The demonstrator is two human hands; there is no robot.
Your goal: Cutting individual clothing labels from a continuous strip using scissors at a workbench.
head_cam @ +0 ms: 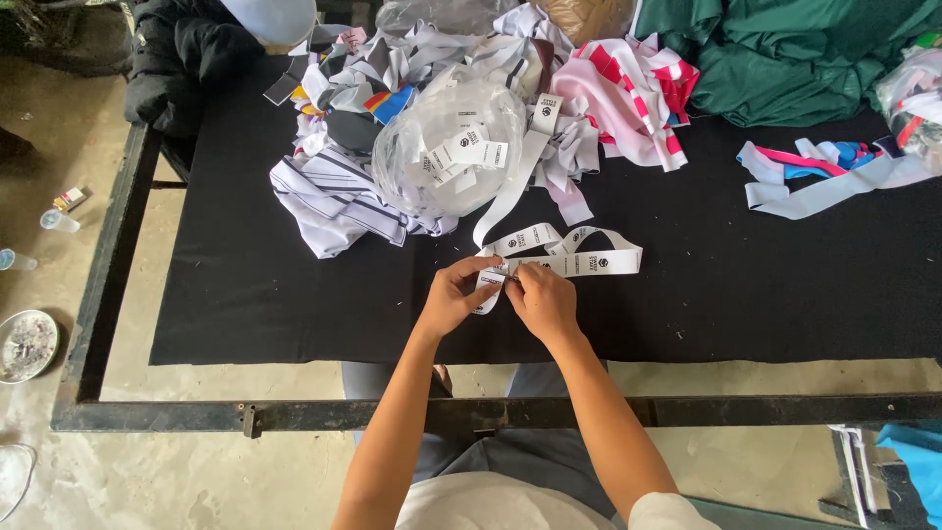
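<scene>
While your left hand and right hand meet over the black desk, both sets of fingers pinch the white label ribbon, just below a clear bag of labels.

- There is a single view, from a camera worn on the person's head, so no second view shares any part of the scene.
- It looks steeply down and forward over the person's own forearms onto the black table top.
- The left hand and right hand sit close to the lens, just below the frame's centre.
- The table's far side, with a heap of cloth scraps, runs along the upper edge.
- The metal frame and the concrete floor fill the near and left margins.
</scene>
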